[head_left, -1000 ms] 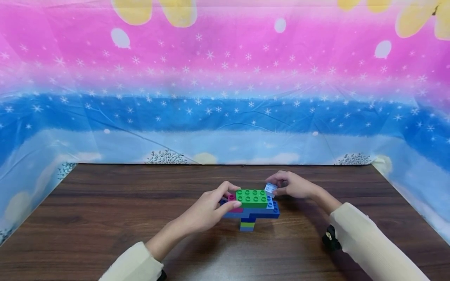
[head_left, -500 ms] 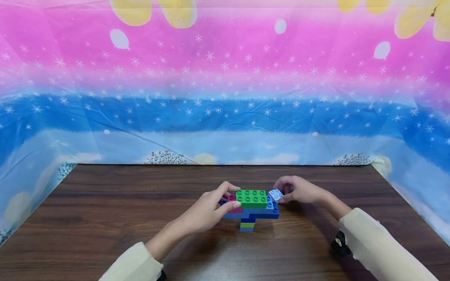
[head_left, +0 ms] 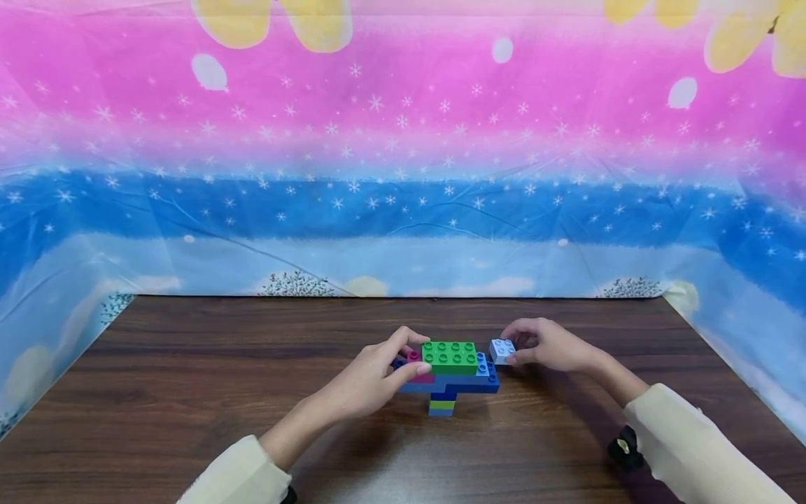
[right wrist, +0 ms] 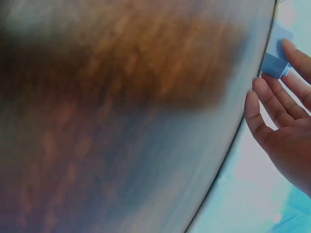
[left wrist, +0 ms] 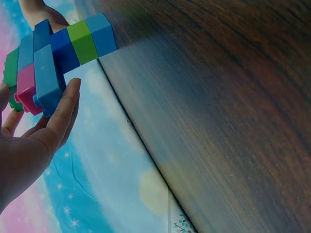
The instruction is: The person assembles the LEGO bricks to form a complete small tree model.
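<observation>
A toy building-brick structure stands upright on a narrow column with a lime brick (head_left: 442, 405) between blue ones. Its wide top carries a green eight-stud brick (head_left: 450, 357), a pink brick (head_left: 413, 356) and several blue bricks (left wrist: 48, 77). My left hand (head_left: 371, 374) grips the structure's left end, thumb at the green brick's front and a finger at its back. Just right of the structure and apart from it, my right hand (head_left: 554, 345) pinches a small light blue brick (head_left: 502, 351) between thumb and finger. In the right wrist view, its other fingers (right wrist: 265, 92) extend below the brick.
The structure stands on a dark wood-grain table (head_left: 220, 364). Behind it and along the sides hangs a pink and blue cloth (head_left: 403, 210) with snowflakes, meeting the table's back edge.
My right hand has moved right and slightly nearer with the light blue brick, away from the structure's right end, and the brick has turned. The left hand and structure stay in place.
</observation>
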`<state>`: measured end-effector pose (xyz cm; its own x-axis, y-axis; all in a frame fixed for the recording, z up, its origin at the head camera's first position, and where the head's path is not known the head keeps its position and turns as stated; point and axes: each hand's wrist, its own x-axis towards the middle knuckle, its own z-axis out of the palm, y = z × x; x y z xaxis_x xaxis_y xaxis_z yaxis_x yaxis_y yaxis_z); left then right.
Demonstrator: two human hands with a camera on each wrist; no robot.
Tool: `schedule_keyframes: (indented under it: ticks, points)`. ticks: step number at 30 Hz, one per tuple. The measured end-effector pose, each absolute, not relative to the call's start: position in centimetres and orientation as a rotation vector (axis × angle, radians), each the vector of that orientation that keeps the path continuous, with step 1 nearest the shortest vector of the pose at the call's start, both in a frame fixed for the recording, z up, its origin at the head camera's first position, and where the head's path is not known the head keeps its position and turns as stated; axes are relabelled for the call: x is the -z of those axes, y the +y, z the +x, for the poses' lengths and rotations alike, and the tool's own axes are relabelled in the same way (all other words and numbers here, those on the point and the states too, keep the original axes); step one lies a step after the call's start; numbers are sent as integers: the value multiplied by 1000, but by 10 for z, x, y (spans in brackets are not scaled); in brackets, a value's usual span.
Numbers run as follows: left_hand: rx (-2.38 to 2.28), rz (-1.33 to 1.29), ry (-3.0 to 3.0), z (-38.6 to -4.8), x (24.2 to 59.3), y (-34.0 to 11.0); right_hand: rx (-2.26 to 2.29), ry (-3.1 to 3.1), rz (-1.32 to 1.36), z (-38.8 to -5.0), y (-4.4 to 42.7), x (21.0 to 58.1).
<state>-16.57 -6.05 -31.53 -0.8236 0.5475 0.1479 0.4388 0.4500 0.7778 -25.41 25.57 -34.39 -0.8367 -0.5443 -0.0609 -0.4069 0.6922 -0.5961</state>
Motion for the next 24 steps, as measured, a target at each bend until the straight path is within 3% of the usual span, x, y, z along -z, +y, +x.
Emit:
schedule_keyframes:
  ticks: [24]
  points:
    - [-1337,869,2554,-165,315,-59,1141,2593,-935,-233,225,278]
